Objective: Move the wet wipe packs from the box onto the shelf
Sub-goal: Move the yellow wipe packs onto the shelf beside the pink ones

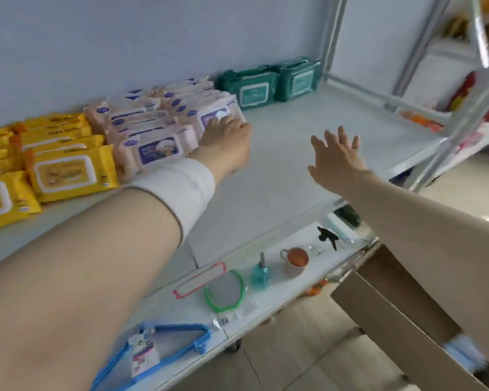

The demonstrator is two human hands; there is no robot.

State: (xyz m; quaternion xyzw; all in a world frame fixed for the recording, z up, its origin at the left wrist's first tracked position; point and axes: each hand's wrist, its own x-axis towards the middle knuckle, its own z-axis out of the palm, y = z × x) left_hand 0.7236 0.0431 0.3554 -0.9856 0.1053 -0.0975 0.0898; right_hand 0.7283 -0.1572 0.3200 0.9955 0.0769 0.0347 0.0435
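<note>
Three groups of wet wipe packs are being displayed along the back of the white shelf (280, 165): yellow packs (62, 170) at the left, pink packs (158, 145) in the middle and green packs (254, 91) standing at the far right by the wall. The yellow and pink ones are being kept in overlapping rows, touching one another, while the green ones are being kept as a pair, side by side, just beyond the pink rows.

The left hand (226, 136) is being rested on the right end of the pink rows, its fingers being laid fairly straight over the top of the frontmost pack there, with nothing being clasped. A white wristband (181, 187) is being worn on that arm. The right hand (336, 162) is being held above the bare part of the shelf, apart from every pack, with its fingers being spread wide and nothing being carried.

A cardboard box (384, 314) is being partly hidden by the right forearm at the lower right, on the floor, and something pale blue (460, 351) is being shown inside it, too blurred to be identified.

On the lower shelf (266, 309) a blue hanger (178, 337), a teal bottle (261, 275), an orange-filled cup (295, 259) and a black spray trigger (326, 237) are being stored, each apart from the others.
</note>
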